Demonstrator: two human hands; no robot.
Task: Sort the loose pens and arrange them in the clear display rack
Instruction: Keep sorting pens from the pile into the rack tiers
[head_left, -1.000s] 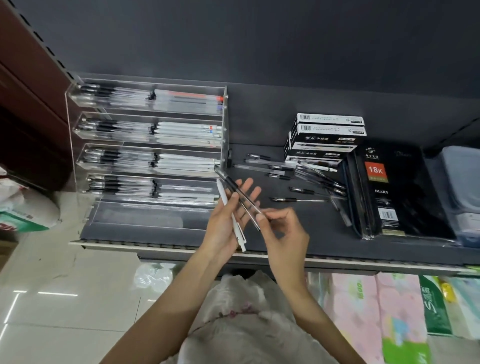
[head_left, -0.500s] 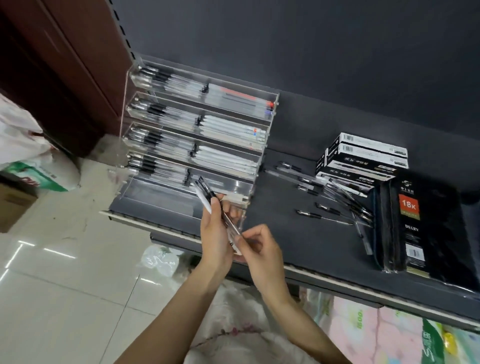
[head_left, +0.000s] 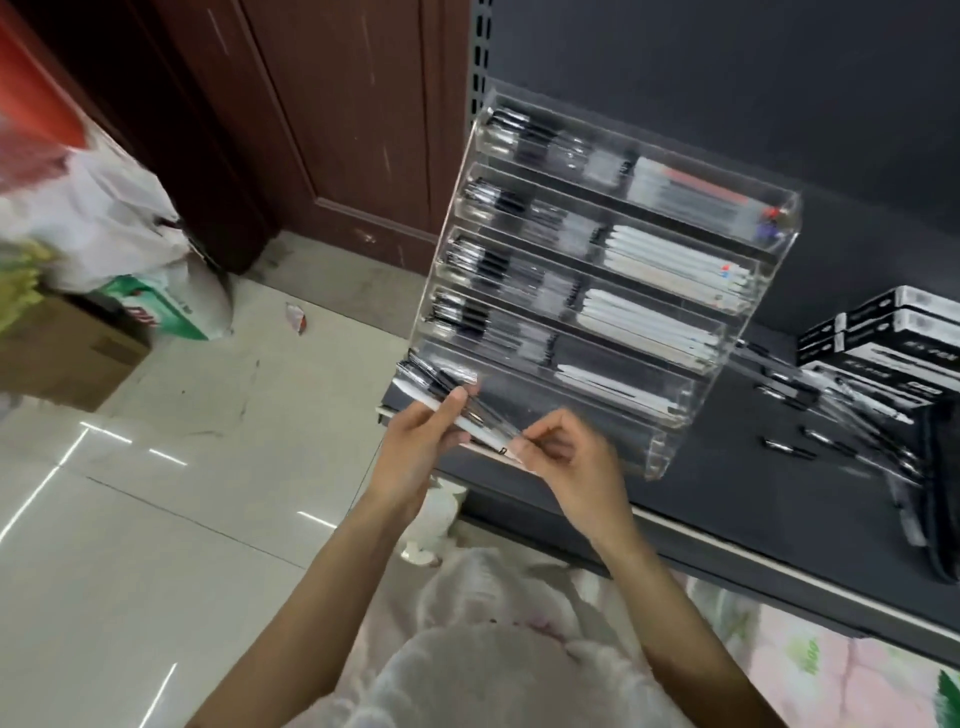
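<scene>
head view: a small bundle of pens (head_left: 457, 410) is gripped mid-barrel by the left hand (head_left: 415, 447) and pinched at its near end by the right hand (head_left: 561, 457), before the clear display rack (head_left: 597, 291)'s lowest tier; light, stiff, slippery barrels are judged best held mid-length.

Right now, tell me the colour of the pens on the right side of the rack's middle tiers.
White pens, clearest in the head view.

Pens (head_left: 457, 410) before tiered clear rack (head_left: 597, 291)
</scene>
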